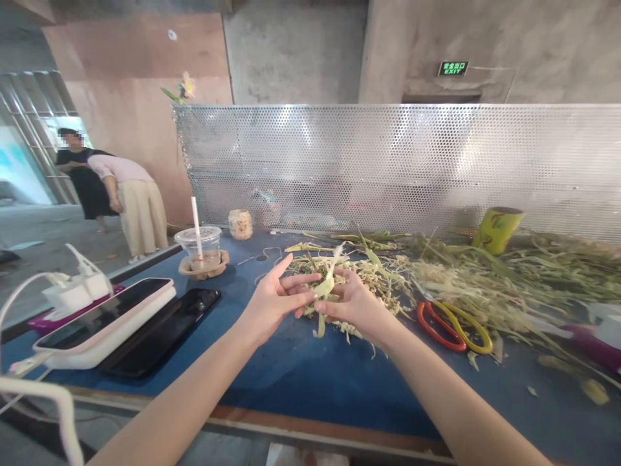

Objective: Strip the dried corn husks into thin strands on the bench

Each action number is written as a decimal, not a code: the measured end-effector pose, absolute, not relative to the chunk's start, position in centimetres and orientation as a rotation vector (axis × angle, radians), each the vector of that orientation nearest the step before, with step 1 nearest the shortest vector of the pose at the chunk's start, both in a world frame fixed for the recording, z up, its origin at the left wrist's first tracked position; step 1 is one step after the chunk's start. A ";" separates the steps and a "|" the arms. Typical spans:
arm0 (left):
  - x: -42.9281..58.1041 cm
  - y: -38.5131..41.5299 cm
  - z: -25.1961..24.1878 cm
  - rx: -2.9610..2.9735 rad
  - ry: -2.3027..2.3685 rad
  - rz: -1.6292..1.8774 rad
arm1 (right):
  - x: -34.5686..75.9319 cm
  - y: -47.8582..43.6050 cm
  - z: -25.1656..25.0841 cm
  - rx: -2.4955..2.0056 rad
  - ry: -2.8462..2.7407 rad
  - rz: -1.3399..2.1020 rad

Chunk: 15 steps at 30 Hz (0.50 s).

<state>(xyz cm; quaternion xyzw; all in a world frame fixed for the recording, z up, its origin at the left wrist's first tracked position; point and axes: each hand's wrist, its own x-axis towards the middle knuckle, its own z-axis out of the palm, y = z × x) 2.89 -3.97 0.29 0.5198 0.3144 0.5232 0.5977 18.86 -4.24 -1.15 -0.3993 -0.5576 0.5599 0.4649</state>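
Note:
Between my two hands is a pale green, husk-like plant piece [326, 286] with a whitish tip that points up. My left hand [279, 299] pinches its left side between thumb and fingers, the index finger lifted away. From the right, the curled fingers of my right hand [356, 303] hold the same piece. Just behind and below the hands spreads a heap of dried, pale plant stems and buds [388, 285], partly hidden by them. Scissors [453, 327] with one red and one yellow handle lie to the right of my right hand, blades partly covered by plant bits.
On the blue tabletop [310, 375], a black phone [162, 330], a phone on a white block [107, 317] and a lidded cup [201, 249] stand left. A can [241, 224], a yellow-green tube [497, 230] and a perforated metal screen [339, 162] are behind. Two people [138, 200] stand far left.

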 end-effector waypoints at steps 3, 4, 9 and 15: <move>2.9 -3.9 0.2 1.211 0.724 1.228 | 18.7 -4.4 -1.0 -0.945 -1.481 1.363; 2.9 -3.9 0.2 1.209 0.731 1.226 | 18.7 -4.4 -1.0 -0.919 -1.544 1.328; 3.1 -3.9 0.1 1.243 0.810 1.232 | 18.7 -4.1 -1.4 -0.868 -1.629 1.241; 3.0 -4.0 0.0 1.338 0.874 1.219 | 18.9 -4.2 -1.2 -1.004 -1.689 1.081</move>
